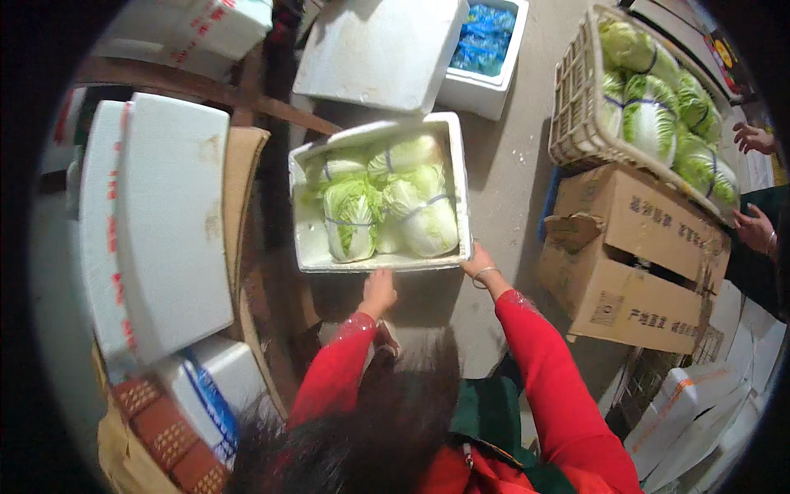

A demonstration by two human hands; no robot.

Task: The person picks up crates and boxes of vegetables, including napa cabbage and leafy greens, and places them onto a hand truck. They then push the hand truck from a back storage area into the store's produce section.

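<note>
Before me is a white polystyrene foam box (299, 247) with no lid on it, holding several napa cabbages (353, 219) bound with dark bands. My right hand (480, 262), with a bracelet at the wrist, grips the box at its near right corner. At the middle of the near wall is my left hand (379, 293); its fingertips reach the wall's edge, and the underside of the hand is hidden, so its hold cannot be made out. Dark hair covers part of the view below my left hand.
A foam lid (382, 49) and a foam box with blue bags (484, 40) lie beyond. At the right, a plastic crate of cabbages (571, 105) rests by a cardboard box (654, 259), near another person's hands (756, 228). Foam boxes (176, 228) stand left.
</note>
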